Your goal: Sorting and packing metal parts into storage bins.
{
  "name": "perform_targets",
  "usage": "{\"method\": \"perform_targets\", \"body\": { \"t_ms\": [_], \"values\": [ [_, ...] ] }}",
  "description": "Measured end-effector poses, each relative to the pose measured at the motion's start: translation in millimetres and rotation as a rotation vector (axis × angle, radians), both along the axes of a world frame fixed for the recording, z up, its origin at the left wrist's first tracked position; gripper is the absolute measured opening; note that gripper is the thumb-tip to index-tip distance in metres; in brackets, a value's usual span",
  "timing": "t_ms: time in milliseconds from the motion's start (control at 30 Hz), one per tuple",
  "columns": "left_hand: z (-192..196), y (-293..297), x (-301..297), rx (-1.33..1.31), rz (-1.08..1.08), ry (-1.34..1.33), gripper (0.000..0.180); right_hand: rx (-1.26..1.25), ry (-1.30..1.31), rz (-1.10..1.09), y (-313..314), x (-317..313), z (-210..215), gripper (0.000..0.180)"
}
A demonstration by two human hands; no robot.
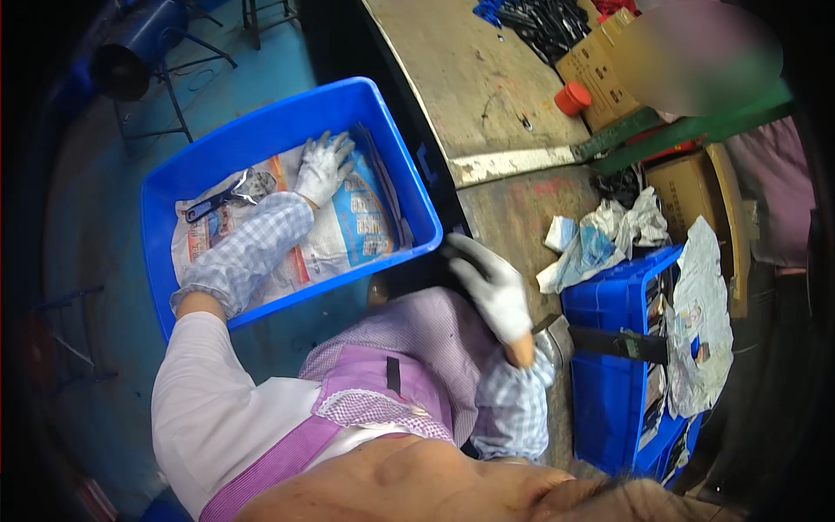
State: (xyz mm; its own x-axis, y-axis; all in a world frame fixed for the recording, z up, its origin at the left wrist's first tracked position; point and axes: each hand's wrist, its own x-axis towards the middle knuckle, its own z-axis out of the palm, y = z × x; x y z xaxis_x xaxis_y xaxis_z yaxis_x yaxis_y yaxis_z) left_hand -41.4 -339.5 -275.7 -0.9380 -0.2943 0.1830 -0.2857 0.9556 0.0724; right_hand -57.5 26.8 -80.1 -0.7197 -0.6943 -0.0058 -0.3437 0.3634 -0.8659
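In a white glove, my left hand (323,170) lies inside a blue plastic tub (287,306) with its fingers spread. It presses on a printed white, blue and orange sheet (364,222) that lines the bottom and looks like a flattened bag. A tool with a dark handle (211,207) and a greyish head lies on the sheet, left of that hand; its exact kind is unclear. My right hand (494,294), also gloved in white, hangs empty beside the tub's near right corner, fingers stretched out and slightly blurred, close to the bench edge.
On the right stands a worn bench (487,209) with crumpled plastic (609,235) and a second blue tub (600,304). Farther back are a red cup (572,99), a cardboard box (604,65) and black tools (548,26). Another person's purple clothing (774,191) shows at right. A metal-legged stand (170,96) is at far left.
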Motion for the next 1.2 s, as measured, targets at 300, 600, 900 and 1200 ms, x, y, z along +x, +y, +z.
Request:
{"method": "perform_targets", "body": {
  "t_ms": [300, 600, 900, 1200],
  "values": [
    [-141, -46, -61, 0.230, -0.027, -0.323, 0.049, 0.566, -0.033, -0.055, 163, 105, -75, 0.041],
    [-92, -61, -61, -0.056, 0.091, 0.040, 0.054, 0.388, -0.053, -0.168, 271, 93, 96, 0.040],
    [150, 136, -4, 0.841, -0.366, 0.546, 0.029, 1.151, 0.175, -0.798, 442, -63, 64, 0.076],
    [176, 358, 22, 0.504, -1.186, 0.486, 0.028, -0.209, -0.085, -1.053, 496, 11, 107, 0.034]
  ]
}}
